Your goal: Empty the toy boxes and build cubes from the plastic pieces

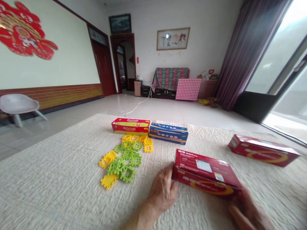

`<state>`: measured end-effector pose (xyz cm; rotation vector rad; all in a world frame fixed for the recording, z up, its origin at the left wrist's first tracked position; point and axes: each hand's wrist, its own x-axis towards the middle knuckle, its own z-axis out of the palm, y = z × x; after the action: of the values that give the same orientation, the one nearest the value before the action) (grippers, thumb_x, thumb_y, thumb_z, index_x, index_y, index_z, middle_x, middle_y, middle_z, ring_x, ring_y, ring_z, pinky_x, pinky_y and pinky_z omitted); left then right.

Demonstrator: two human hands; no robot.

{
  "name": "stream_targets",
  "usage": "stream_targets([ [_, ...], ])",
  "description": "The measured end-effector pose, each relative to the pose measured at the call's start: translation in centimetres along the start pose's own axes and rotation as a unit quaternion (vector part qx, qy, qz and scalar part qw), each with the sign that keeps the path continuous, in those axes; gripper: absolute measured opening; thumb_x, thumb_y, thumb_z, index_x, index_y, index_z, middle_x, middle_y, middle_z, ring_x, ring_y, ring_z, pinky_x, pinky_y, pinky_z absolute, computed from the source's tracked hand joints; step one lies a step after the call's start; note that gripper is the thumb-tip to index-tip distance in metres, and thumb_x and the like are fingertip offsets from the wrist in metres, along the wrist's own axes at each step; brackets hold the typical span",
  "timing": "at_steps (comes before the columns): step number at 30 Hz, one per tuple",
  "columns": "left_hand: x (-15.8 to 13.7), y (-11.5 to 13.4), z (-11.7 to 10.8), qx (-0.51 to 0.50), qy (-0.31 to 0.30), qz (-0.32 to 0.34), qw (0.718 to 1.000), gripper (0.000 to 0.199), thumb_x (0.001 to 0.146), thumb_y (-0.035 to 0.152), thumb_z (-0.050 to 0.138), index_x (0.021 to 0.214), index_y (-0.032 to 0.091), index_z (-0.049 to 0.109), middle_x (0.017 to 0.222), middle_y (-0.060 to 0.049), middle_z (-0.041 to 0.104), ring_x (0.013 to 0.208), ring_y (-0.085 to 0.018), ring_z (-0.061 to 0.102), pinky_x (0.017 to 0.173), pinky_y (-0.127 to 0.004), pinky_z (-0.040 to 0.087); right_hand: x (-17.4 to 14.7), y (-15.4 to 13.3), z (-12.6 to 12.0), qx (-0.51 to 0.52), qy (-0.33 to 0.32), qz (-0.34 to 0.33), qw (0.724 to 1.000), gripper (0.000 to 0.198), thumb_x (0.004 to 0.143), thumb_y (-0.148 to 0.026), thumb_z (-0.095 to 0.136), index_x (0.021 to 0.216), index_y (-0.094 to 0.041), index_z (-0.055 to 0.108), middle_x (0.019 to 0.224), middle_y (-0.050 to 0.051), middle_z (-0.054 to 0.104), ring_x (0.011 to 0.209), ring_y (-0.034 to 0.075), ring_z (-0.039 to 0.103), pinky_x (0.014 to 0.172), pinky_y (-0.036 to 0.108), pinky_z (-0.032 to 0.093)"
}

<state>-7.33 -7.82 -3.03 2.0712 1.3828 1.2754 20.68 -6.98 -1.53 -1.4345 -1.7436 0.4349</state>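
A dark red battery box (pixel 207 172) is gripped at its two ends, low over the cream quilted cover. My left hand (pixel 164 185) closes on its left end, thumb on the near side and fingers partly hidden behind. My right hand (pixel 249 207), blurred, holds the right end from below. Beyond it, a red and yellow-green battery box (pixel 130 126) and a blue battery box (pixel 168 133) lie end to end. Green interlocking plastic pieces (pixel 127 174) and yellow interlocking pieces (pixel 109 181) are piled loosely left of my left hand.
A second dark red box (pixel 263 150) lies at the right on the quilted cover (pixel 67 172). Further off stand a white chair (pixel 19 103), a cloth-draped cabinet (pixel 170 80) and a purple curtain (pixel 236 54). A white cord (pixel 137 104) runs over the tiled floor.
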Motion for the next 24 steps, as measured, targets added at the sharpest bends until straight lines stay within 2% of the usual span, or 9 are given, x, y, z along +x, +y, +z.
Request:
stream_targets([
  [7, 1.1, -1.4, 1.1, 0.036, 0.019, -0.002, 0.999, 0.056, 0.082, 0.014, 0.048, 0.137, 0.015, 0.041, 0.126, -0.016, 0.059, 0.114, -0.028, 0.057, 0.100, -0.044, 0.046, -0.3, 1.9, 1.1, 0.022, 0.017, -0.011, 1.000, 0.067, 0.077, -0.042, 0.056, 0.139, -0.024, 0.042, 0.113, 0.009, 0.070, 0.095, 0.027, 0.070, 0.081, 0.032, 0.058],
  [11, 1.3, -1.1, 1.1, 0.035, 0.040, 0.000, 0.999, 0.051, 0.083, 0.019, 0.049, 0.134, 0.017, 0.044, 0.122, -0.014, 0.061, 0.112, -0.027, 0.058, 0.097, -0.045, 0.047, -0.2, 2.7, 1.5, 0.024, 0.023, -0.015, 0.999, 0.067, 0.078, -0.046, 0.057, 0.139, -0.024, 0.042, 0.116, 0.009, 0.069, 0.097, 0.027, 0.070, 0.083, 0.033, 0.058],
  [15, 1.3, -0.2, 0.3, -0.022, 0.057, -0.032, 0.998, 0.042, 0.084, 0.032, 0.055, 0.124, 0.020, 0.052, 0.109, -0.011, 0.066, 0.101, -0.026, 0.062, 0.090, -0.040, 0.049, 0.3, 0.5, 0.9, 0.035, 0.033, 0.010, 0.999, 0.064, 0.076, -0.051, 0.060, 0.133, -0.024, 0.049, 0.114, 0.010, 0.070, 0.097, 0.029, 0.070, 0.076, 0.032, 0.060],
  [19, 1.6, 0.4, -0.7, -0.055, 0.091, -0.078, 0.991, 0.047, 0.086, 0.048, 0.052, 0.124, 0.019, 0.053, 0.097, -0.008, 0.068, 0.086, -0.022, 0.063, 0.081, -0.036, 0.051, 0.7, -1.9, 0.2, 0.036, 0.049, 0.035, 0.998, 0.058, 0.076, -0.057, 0.058, 0.124, -0.026, 0.056, 0.113, 0.009, 0.071, 0.098, 0.032, 0.069, 0.070, 0.034, 0.062],
  [24, 1.8, 0.6, -1.3, -0.053, 0.097, -0.097, 0.989, 0.044, 0.088, 0.057, 0.046, 0.102, 0.020, 0.064, 0.089, -0.007, 0.066, 0.081, -0.021, 0.062, 0.077, -0.034, 0.050, 0.5, -1.9, 0.3, 0.045, 0.049, 0.064, 0.996, 0.050, 0.080, -0.063, 0.049, 0.111, -0.027, 0.063, 0.116, 0.005, 0.070, 0.107, 0.031, 0.066, 0.079, 0.034, 0.061],
])
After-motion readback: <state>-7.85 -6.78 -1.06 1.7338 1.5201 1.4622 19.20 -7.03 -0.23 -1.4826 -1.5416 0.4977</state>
